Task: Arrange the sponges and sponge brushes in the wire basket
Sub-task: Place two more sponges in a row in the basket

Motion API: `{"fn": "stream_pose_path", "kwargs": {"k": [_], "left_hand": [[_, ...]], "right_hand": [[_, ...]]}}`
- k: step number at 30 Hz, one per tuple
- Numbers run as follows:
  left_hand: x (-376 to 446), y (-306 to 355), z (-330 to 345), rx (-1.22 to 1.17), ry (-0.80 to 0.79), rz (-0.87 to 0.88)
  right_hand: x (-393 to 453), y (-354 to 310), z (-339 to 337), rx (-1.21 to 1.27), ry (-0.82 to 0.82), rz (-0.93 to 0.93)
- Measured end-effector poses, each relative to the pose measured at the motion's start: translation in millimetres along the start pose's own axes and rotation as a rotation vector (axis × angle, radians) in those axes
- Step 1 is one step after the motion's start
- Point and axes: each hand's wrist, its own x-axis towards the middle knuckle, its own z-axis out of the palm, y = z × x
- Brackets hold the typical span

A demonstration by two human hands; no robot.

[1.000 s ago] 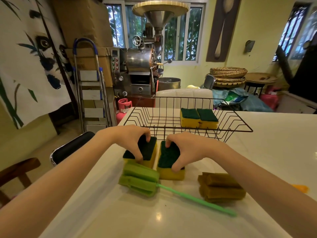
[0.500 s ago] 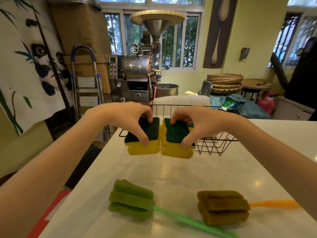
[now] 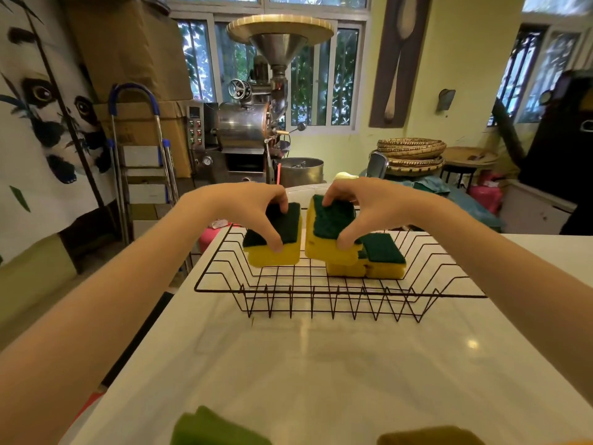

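A black wire basket [image 3: 340,292] stands on the white table. My left hand [image 3: 247,207] grips a yellow sponge with a dark green scouring top [image 3: 282,248] and holds it over the basket's left part. Another such sponge [image 3: 327,236] is pinched in my right hand [image 3: 365,207], above the basket's middle. Two more yellow-and-green sponges [image 3: 382,258] lie side by side in the basket, partly hidden behind the right-hand sponge. At the bottom edge, the heads of a green sponge brush [image 3: 211,428] and a brown sponge brush [image 3: 430,438] lie on the table, mostly cut off.
The white table [image 3: 321,364] stretches between me and the basket; its left edge drops to the floor. Beyond it stand a metal roasting machine [image 3: 253,123], a stepladder [image 3: 141,162], stacked woven trays [image 3: 412,154] and cardboard boxes [image 3: 128,59].
Both hands lifted their sponges off the table and carried them forward, from in front of the basket to above its inside. The sponge brushes slid to the bottom edge as my view rose.
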Motion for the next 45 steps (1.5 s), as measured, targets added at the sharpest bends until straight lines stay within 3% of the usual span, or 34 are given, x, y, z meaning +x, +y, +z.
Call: {"fn": "stream_pose_path", "kwargs": {"k": [20, 27, 45], "left_hand": [[77.8, -59.7, 61.9, 0.023, -0.11, -0.138], [80.5, -59.2, 65.3, 0.045, -0.124, -0.145], [84.4, -64.4, 68.3, 0.014, -0.118, -0.138]], "right_hand": [[97.4, 48.5, 64.1, 0.072, -0.084, 0.061], [96.4, 55.1, 65.5, 0.274, -0.052, 0.084], [99.3, 62.3, 83.6, 0.007, -0.123, 0.087]]}}
